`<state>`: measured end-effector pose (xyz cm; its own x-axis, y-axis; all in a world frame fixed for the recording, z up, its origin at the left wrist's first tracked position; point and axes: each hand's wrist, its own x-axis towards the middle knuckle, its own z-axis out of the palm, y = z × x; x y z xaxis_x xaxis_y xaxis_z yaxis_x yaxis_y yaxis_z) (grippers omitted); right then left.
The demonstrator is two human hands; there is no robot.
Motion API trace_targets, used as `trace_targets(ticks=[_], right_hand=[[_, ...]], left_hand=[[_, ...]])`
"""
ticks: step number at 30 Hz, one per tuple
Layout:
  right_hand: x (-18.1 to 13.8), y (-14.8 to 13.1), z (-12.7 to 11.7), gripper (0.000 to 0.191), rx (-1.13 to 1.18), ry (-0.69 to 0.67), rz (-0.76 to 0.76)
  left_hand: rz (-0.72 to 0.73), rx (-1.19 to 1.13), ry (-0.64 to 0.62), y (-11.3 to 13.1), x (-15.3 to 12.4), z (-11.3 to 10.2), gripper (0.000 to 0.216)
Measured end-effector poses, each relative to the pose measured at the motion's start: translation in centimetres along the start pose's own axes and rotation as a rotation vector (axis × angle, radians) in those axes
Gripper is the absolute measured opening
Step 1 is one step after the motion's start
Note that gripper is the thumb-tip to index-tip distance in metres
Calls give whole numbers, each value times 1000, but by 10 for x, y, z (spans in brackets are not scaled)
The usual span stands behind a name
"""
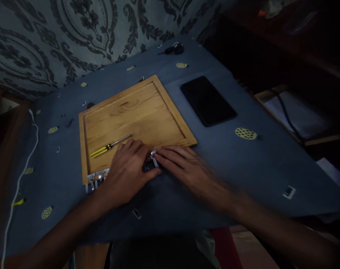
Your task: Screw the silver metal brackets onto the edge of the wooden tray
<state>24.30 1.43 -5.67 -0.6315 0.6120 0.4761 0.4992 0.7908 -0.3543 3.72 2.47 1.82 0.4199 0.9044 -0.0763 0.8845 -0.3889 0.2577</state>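
A framed wooden board (136, 112) lies on the blue cloth, several small silvery metal fittings (99, 176) fixed along its near edge. My left hand (129, 170) is curled over that edge, its thumb reaching toward another metal fitting (153, 157) near the middle. The fingers of my right hand (183, 164) close together against this fitting from the right. Dark material shows between the two hands; what it is, I cannot make out. On the board, just beyond my left hand, rests a screwdriver (109, 146) with a yellow and black handle.
A black tablet or large phone (207, 101) lies right of the board. Scissors-like dark handles (174, 48) sit at the far edge of the table (214, 164). A white cable (21, 175) hangs along the left side. Behind is a patterned curtain (85, 26).
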Motion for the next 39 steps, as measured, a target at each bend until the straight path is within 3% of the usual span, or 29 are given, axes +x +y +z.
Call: trace_targets(ticks=[10,18,22,28,39], right_hand=[[1,-1,1,47,-18,-12,-3],[0,1,1,60,80,57,41],[-1,0,4,54,25,61,40],[-1,2,9,45,-100,23,7],[2,-2,1,46,-200,-77,-17]], left_hand=[[12,9,12,-1,0,0,30],[3,30,7,0,0,0,33],[1,40,-1,0,0,0,33],[19,26,20,0,-1,1,32],[11,35,-6,0,0,3,35]])
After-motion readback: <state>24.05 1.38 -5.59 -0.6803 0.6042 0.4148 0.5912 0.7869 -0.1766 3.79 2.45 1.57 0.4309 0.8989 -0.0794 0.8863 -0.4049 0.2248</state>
